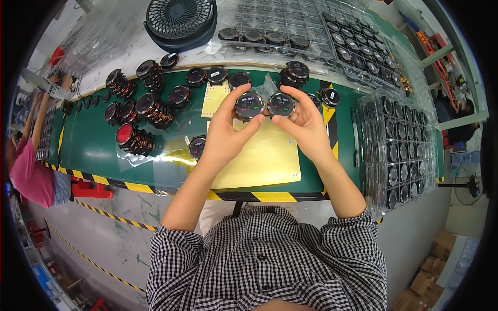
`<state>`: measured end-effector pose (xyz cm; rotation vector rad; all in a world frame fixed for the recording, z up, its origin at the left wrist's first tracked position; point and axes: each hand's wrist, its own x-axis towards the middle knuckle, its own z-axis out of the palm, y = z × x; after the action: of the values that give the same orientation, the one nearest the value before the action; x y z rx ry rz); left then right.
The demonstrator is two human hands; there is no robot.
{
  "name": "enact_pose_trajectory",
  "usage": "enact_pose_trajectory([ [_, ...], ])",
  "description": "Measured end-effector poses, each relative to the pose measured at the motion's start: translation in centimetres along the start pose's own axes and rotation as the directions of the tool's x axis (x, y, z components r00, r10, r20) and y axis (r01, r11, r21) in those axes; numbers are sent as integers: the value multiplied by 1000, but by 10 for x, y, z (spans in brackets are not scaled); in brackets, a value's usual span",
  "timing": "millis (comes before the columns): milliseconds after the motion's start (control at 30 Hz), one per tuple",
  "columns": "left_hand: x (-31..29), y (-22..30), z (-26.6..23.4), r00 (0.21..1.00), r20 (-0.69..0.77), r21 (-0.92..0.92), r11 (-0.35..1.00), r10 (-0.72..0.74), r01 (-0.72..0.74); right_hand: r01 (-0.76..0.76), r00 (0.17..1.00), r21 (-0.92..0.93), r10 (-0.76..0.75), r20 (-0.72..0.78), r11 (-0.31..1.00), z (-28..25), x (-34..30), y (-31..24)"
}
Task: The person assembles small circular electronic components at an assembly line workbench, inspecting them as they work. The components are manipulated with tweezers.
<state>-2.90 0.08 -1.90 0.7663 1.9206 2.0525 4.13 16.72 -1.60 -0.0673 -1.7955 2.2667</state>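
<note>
Side by side above the green bench, I hold two round black watch heads with lit screens. My left hand (231, 127) pinches the left watch (249, 105) at its edge between thumb and fingers. In the same kind of grip, my right hand (307, 124) has the right watch (281, 104). Small coloured marks show on both screens. The two rims nearly meet; whether they touch I cannot tell. Beneath them lies a yellow sheet (259, 155). Near my left forearm a single watch (197, 147) rests on the bench.
Stacked watches (154, 110) stand on the left of the green mat (83, 140). Clear trays of watches (399, 150) are piled at the right, more trays (358, 44) behind. A black fan (179, 20) sits at the back. Another person (33, 171) is at the far left.
</note>
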Motion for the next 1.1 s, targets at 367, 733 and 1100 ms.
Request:
enact_pose_trajectory([
  [367, 6, -7, -22, 851, 325, -648, 558, -412, 518, -518, 851, 503, 477, 220, 692, -15, 6, -7],
  [733, 0, 8, -6, 976, 89, -255, 943, -198, 215, -263, 965, 328, 241, 105, 907, -5, 1, -11],
  [1100, 8, -8, -23, 851, 401, -732, 440, -338, 520, -241, 970, 264, 238, 42, 934, -1, 1, -15],
])
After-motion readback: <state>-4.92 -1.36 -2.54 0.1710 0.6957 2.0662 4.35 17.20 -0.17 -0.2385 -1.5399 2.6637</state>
